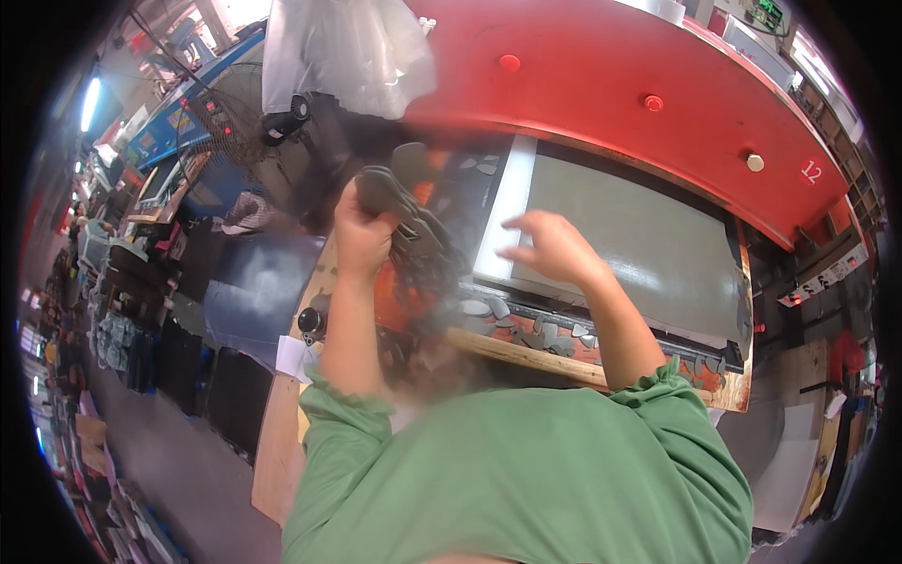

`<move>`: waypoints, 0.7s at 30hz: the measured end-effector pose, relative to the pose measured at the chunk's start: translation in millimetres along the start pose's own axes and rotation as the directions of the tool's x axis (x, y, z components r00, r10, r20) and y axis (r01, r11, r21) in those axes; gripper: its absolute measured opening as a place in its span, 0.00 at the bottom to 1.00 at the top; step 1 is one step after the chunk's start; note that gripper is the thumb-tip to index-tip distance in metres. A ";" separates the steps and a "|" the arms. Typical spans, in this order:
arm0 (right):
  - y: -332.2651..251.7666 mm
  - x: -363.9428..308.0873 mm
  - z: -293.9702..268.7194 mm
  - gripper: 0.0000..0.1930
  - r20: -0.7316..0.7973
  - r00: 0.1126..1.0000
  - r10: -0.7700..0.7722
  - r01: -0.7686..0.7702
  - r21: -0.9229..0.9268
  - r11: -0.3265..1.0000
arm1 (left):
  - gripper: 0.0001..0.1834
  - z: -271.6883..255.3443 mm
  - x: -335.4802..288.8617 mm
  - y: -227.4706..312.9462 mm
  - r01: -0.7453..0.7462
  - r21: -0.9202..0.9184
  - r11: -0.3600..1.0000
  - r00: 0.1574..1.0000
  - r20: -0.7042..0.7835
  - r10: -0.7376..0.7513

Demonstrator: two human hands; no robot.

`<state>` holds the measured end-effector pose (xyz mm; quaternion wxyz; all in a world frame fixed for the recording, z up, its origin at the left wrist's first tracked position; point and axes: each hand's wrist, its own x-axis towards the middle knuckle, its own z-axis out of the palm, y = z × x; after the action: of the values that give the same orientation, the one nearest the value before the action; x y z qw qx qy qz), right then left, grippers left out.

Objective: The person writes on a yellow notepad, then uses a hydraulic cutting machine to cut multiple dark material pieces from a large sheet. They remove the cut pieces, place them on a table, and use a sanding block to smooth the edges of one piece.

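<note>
Several dark grey, flat, rounded pieces shaped like insoles [406, 202] are bunched in my left hand [363, 235], fingers and thumb closed round their near end. The lower part of the bunch is smeared, so I cannot tell where it ends. My right hand [554, 249] is empty, its fingers apart, above the left part of a wide grey sheet [629, 244] and close to a white strip [508, 211]. I cannot tell if it touches either. Small grey cut pieces [545, 334] lie scattered along the sheet's near edge.
A large red machine body [583, 75] with buttons spans the far side. A wooden edge [526, 357] runs in front of me. To the left are a clear plastic bag [348, 56], a fan [240, 103] and a dark shiny sheet [263, 282]. A control strip [827, 275] is at right.
</note>
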<state>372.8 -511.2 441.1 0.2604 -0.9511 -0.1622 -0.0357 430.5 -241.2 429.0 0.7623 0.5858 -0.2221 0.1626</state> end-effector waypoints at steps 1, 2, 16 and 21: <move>-5.3 8.2 2.1 0.27 -0.107 0.994 0.002 0.012 0.130 0.991 | 0.20 3.2 0.9 2.6 0.004 -0.019 1.000 0.999 0.032 -0.004; -13.9 19.2 8.2 0.25 -0.168 0.985 -0.027 0.077 0.301 0.951 | 0.20 7.0 2.2 5.3 0.024 -0.035 0.999 0.998 0.055 -0.022; -55.7 63.7 30.9 0.24 -0.204 0.971 -0.127 0.233 0.665 0.709 | 0.36 31.1 24.3 -2.0 0.159 0.453 0.877 0.973 -0.223 -0.062; -54.3 76.6 22.6 0.17 -0.132 0.989 -0.069 0.149 0.863 0.482 | 0.32 28.7 37.0 11.4 0.072 0.334 0.940 0.997 0.014 -0.082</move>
<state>427.1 -433.4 459.6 0.7084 -0.6745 -0.2076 -0.0030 451.9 -266.4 464.1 0.6550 0.7166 -0.1788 0.1599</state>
